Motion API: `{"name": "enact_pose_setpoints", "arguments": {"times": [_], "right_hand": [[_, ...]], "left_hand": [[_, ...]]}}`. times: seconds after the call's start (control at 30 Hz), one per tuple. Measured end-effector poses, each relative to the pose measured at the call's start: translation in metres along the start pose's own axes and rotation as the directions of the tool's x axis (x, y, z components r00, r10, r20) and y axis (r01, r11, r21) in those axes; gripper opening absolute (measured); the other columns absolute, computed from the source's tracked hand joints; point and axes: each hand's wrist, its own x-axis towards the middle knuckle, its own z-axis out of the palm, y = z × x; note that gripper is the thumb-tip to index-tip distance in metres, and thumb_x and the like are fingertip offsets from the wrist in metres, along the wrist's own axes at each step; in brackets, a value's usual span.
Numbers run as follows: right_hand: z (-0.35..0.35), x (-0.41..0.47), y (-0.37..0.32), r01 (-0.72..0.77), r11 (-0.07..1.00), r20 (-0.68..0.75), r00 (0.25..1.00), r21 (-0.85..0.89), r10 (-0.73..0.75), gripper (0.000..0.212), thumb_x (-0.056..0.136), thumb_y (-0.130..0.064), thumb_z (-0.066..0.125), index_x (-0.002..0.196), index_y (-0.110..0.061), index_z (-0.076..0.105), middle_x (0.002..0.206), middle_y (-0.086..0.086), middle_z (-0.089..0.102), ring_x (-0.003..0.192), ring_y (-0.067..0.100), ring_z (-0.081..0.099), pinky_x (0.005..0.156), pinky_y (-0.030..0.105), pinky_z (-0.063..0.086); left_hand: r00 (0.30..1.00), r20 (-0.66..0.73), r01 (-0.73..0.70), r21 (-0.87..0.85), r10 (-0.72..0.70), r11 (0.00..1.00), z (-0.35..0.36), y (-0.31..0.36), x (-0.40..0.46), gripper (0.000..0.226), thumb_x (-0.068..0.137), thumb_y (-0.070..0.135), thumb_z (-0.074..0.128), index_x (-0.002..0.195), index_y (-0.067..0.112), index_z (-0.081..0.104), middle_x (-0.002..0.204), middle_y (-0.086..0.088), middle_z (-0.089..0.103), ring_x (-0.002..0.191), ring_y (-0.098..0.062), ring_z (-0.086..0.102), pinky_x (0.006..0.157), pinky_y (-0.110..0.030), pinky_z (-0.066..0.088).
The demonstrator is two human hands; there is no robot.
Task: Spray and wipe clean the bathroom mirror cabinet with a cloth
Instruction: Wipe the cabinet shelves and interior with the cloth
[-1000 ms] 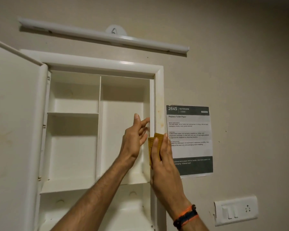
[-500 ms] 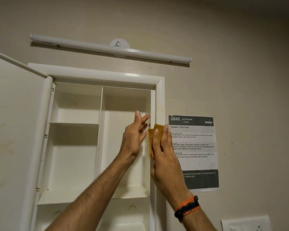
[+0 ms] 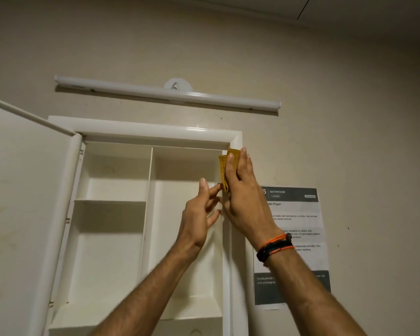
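The white mirror cabinet [image 3: 141, 132] hangs on the wall with its door [image 3: 24, 202] swung open to the left, showing bare white shelves. My right hand [image 3: 243, 190] presses a folded yellow cloth [image 3: 224, 166] flat against the upper part of the cabinet's right frame, fingers straight. My left hand [image 3: 199, 212] is just left of it inside the right compartment, fingers loosely spread, fingertips near the cloth's lower end. Whether they touch it I cannot tell. No spray bottle is in view.
A white tube light [image 3: 167, 95] runs along the wall above the cabinet. A printed paper notice [image 3: 294, 214] is stuck on the beige wall right of the cabinet, partly behind my right forearm.
My right hand has slid the cloth upward along the right frame, close to the top corner. My left hand stayed lower. The view tilted up, so the wall switch left the frame.
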Motion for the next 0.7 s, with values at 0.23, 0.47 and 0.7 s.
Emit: {"name": "enact_pose_setpoints", "arguments": {"times": [0.23,0.47,0.7], "right_hand": [[0.020,-0.051,0.001,0.017,0.999,-0.005,1.000,0.044,-0.017,0.096,0.091,0.003,0.045,0.148,-0.027,-0.027,0.156,-0.001,-0.037,0.146,0.014,-0.027,0.111,0.016,-0.010],[0.006,-0.009,0.004,0.031,0.999,-0.030,0.999,0.043,-0.030,0.084,0.097,-0.003,0.042,0.152,-0.023,-0.017,0.159,0.004,-0.029,0.149,0.019,-0.019,0.113,0.024,0.002],[-0.014,0.052,0.008,0.013,1.000,-0.061,0.998,0.008,-0.013,0.081,0.098,-0.005,0.045,0.155,-0.012,-0.012,0.162,0.014,-0.019,0.151,0.029,-0.004,0.122,0.038,0.010]], "left_hand": [[0.999,-0.009,-0.043,0.017,0.043,0.999,0.008,0.029,0.023,0.070,0.096,0.059,0.023,0.140,0.012,0.049,0.147,-0.002,0.048,0.136,-0.013,0.043,0.114,-0.038,0.035],[1.000,-0.009,-0.030,-0.061,0.030,0.998,0.009,0.027,0.028,0.070,0.096,0.060,0.023,0.135,0.012,0.055,0.139,-0.003,0.056,0.131,-0.012,0.049,0.113,-0.040,0.037],[1.000,-0.009,-0.006,-0.083,0.006,0.997,0.009,0.026,0.029,0.069,0.097,0.059,0.023,0.139,0.011,0.050,0.146,-0.002,0.048,0.137,-0.015,0.043,0.113,-0.037,0.036]]}}
